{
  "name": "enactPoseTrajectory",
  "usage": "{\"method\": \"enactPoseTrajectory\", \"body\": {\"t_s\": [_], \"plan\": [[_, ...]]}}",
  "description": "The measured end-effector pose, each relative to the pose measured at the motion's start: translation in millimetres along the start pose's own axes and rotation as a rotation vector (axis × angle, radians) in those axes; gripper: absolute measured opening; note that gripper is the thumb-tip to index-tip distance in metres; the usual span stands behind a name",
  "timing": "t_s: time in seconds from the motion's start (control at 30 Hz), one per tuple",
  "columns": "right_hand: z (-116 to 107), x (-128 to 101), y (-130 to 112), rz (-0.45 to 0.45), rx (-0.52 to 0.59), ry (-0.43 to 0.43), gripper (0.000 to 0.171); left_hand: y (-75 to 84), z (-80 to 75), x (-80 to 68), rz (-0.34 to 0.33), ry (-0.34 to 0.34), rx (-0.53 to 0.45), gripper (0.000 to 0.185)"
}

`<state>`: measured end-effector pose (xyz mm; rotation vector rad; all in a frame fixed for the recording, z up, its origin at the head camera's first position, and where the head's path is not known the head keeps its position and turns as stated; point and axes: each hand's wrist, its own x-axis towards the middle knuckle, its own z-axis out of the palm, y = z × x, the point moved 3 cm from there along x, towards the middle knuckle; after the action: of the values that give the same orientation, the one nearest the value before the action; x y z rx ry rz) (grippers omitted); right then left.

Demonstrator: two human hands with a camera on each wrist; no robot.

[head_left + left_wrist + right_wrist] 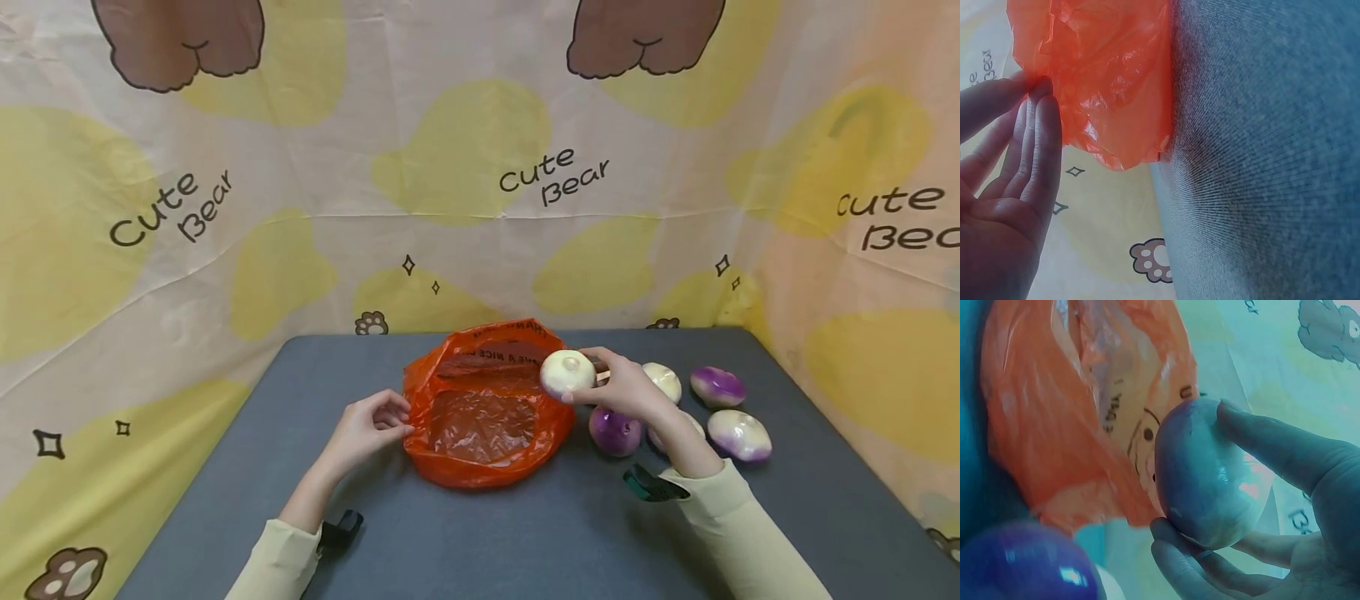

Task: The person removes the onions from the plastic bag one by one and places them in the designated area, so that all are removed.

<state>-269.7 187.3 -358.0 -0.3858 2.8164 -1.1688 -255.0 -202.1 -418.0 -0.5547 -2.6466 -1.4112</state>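
An orange-red plastic bag [491, 475] stands on the table with its mouth open toward me. At its left rim my left hand [371, 429] pinches the plastic between thumb and fingertips; the left wrist view shows these fingers [1047, 137] meeting at the bag's edge [1116, 81]. My right hand [626, 385] grips a white-and-purple turnip [567, 372] beside the bag's upper right rim. Seen in the right wrist view, the thumb and fingers span the turnip [1204, 475], with the bag behind it. Under the right hand and wrist, a purple turnip [615, 431] lies on the table.
Several more turnips rest to the right: a white one [663, 382] partly behind the right hand, a purple one [717, 387] and a white-and-purple one [739, 435]. The grey table [480, 542] meets a patterned cloth backdrop [450, 250] at the back.
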Motion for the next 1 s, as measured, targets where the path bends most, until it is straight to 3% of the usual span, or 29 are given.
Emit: {"method": "enactPoseTrajectory", "body": {"t_s": [1.0], "plan": [[-92.1, -55.8, 76.3, 0.173, -0.062, 0.084, 0.086, -4.6, 2.4, 2.3, 0.008, 0.009, -0.010, 0.023]]}}
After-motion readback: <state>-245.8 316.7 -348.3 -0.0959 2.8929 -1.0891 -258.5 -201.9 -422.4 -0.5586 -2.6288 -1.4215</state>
